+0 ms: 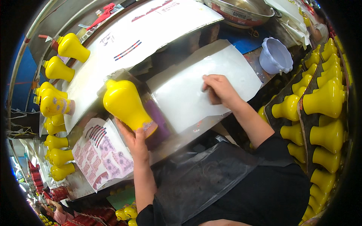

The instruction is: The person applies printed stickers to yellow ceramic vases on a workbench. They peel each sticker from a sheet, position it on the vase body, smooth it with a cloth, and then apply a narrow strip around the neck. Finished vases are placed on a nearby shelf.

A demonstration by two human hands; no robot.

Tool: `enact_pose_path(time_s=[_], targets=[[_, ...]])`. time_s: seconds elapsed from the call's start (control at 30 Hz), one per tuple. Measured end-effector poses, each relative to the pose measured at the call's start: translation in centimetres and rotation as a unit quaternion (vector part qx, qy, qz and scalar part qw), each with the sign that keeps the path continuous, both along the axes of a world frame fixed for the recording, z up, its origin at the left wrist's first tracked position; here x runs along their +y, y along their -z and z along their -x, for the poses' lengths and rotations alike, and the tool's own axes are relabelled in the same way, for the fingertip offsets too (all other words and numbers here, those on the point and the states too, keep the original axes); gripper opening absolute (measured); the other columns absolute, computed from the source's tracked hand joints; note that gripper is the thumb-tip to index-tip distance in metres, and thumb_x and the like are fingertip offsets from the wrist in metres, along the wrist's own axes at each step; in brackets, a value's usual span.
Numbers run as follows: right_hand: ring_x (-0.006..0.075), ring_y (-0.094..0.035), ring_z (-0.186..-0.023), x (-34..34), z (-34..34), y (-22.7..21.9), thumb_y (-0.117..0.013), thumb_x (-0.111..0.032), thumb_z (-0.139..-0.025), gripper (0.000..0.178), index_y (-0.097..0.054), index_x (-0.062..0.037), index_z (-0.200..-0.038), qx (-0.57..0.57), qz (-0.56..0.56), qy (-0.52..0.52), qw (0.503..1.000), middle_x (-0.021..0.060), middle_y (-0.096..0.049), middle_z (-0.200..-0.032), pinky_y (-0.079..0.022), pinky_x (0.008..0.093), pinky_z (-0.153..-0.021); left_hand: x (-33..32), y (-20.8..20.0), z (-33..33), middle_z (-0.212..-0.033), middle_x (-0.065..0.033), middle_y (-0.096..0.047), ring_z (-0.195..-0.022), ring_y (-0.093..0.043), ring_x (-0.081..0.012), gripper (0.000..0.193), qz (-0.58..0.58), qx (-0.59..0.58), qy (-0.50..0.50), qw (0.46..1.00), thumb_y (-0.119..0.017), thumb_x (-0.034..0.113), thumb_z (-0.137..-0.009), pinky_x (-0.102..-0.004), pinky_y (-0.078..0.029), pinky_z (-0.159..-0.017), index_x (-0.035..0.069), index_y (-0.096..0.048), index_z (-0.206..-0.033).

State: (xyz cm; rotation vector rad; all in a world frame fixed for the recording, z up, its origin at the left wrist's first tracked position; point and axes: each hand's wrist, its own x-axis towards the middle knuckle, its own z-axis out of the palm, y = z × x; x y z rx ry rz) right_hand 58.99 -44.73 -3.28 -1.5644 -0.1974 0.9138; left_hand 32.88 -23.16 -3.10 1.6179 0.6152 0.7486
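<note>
A glossy yellow vase point(122, 98) with a patterned band round its foot leans at a slant, neck toward the far left. My left hand point(136, 143) is closed about its lower end, thumb on the near side. Over a white sheet point(177, 92) to the right, my right hand point(220, 90) has its fingers curled in, slightly blurred; whatever they hold, if anything, is hidden. A sheet of printed decals point(102, 154), with purple-pink motifs and dark stripes, lies left of my left forearm. Between the vase and the white sheet shows some purple material point(158, 118).
Several yellow vases point(60, 68) line the table's left side; one bears a purple pattern point(56, 103). A larger white sheet point(151, 28) with printed strips covers the far table. A lilac bucket point(275, 56) and metal basin point(241, 13) stand far right. Racked vases point(324, 98) fill the right.
</note>
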Motion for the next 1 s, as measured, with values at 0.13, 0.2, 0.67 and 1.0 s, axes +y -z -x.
enact_pose_path(time_s=[0.13,0.2,0.67,1.0], targets=[[0.0251,-0.065,-0.064,-3.5,0.6,0.1,-0.068,-0.03,-0.095,0.035,-0.069,-0.0016,-0.074,-0.289,0.15,-0.048,0.944,0.0108,-0.067,-0.069,-0.051,0.0361,-0.063,-0.1,0.0,0.0,-0.167,-0.0186,-0.021,-0.153,-0.025,-0.0314,0.09,-0.009,-0.008,0.001,1.0,-0.062,0.027,-0.095,-0.0419,-0.019,-0.124,0.0,-0.01,-0.164],[0.0303,-0.067,-0.068,-4.3,2.5,-0.3,-0.073,-0.026,-0.09,0.027,-0.071,-0.0038,-0.076,-0.437,0.15,-0.107,0.88,0.0166,-0.069,-0.076,-0.053,0.0382,-0.066,0.1,0.2,0.1,-0.166,-0.0182,-0.023,-0.152,-0.026,-0.0307,0.089,-0.02,-0.011,-0.002,1.0,-0.062,0.026,-0.096,-0.0413,-0.02,-0.124,0.0,-0.011,-0.164],[0.0227,-0.066,-0.064,0.6,9.7,-0.2,-0.066,-0.008,-0.069,0.006,-0.061,-0.0054,-0.073,-0.731,0.133,-0.384,0.549,0.0101,-0.058,-0.077,-0.053,0.0359,-0.05,0.5,0.0,0.4,-0.154,-0.0158,-0.043,-0.14,-0.043,-0.0227,0.052,0.034,-0.024,-0.037,0.998,-0.035,0.021,-0.112,-0.0339,-0.034,-0.117,0.0,-0.03,-0.159],[0.019,-0.064,-0.058,1.8,10.3,-0.1,-0.066,-0.01,-0.071,0.006,-0.064,-0.0073,-0.067,-0.796,0.147,-0.442,0.387,0.0088,-0.059,-0.071,-0.05,0.033,-0.045,0.6,0.3,0.5,-0.135,-0.0109,-0.058,-0.108,-0.055,-0.0139,0.05,0.05,-0.071,-0.032,0.996,-0.034,0.026,-0.113,-0.0277,-0.044,-0.099,0.003,-0.038,-0.158]])
